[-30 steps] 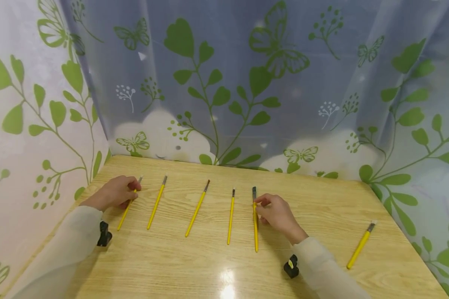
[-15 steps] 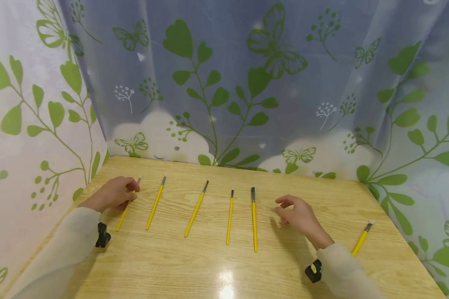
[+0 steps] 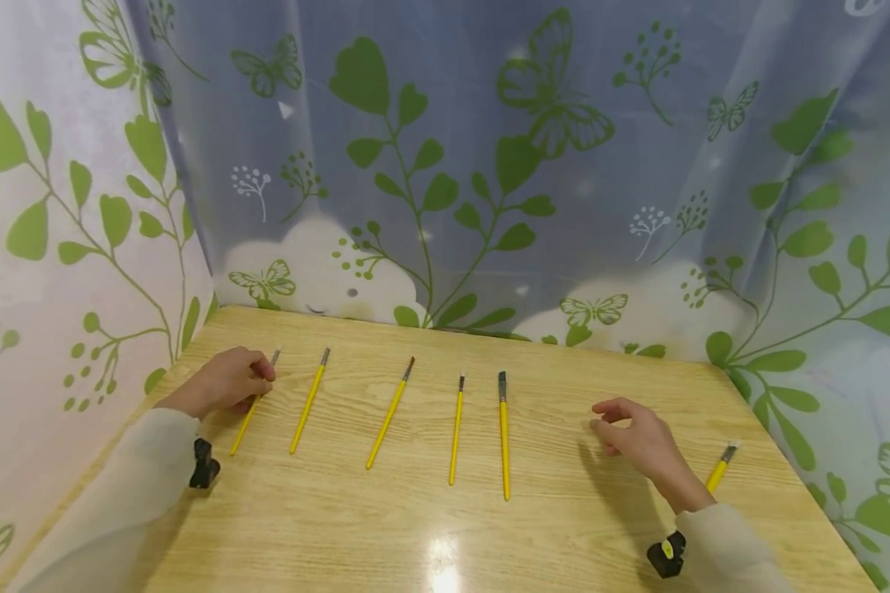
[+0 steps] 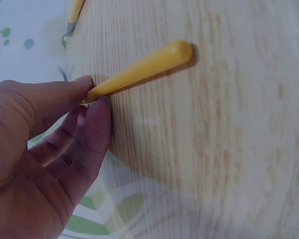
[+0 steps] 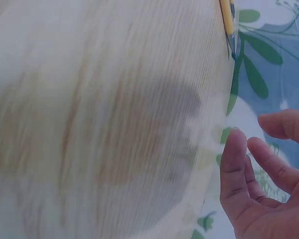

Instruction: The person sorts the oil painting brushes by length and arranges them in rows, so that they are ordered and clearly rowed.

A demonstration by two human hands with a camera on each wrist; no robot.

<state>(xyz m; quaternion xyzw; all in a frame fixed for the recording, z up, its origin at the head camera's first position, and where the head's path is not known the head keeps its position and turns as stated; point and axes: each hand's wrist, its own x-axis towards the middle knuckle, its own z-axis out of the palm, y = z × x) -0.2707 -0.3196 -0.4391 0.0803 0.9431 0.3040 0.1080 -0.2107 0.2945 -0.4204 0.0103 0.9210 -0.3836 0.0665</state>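
Note:
My left hand (image 3: pixel 231 380) pinches the leftmost yellow paintbrush (image 4: pixel 139 67) between thumb and fingers, near its bristle end. The brush lies along the table, its handle end toward me. My right hand (image 3: pixel 638 436) hovers over the table with relaxed, slightly bent fingers and nothing between them. To its left lies a paintbrush with a dark flat tip (image 3: pixel 504 445). A wide pale-tipped paintbrush (image 3: pixel 719 471) lies to its right, its lower handle hidden behind the right forearm.
Between the hands, more yellow paintbrushes lie apart in a row: a grey-tipped one (image 3: pixel 309 405), a reddish-tipped one (image 3: pixel 390 420) and a thin one (image 3: pixel 456 436). The wooden table (image 3: pixel 341 527) meets a leaf-patterned curtain (image 3: pixel 445 206) at the back and sides.
My right hand has let go of the dark-tipped paintbrush and moved right, away from it. That brush stays in place. The left hand keeps its hold on the leftmost brush.

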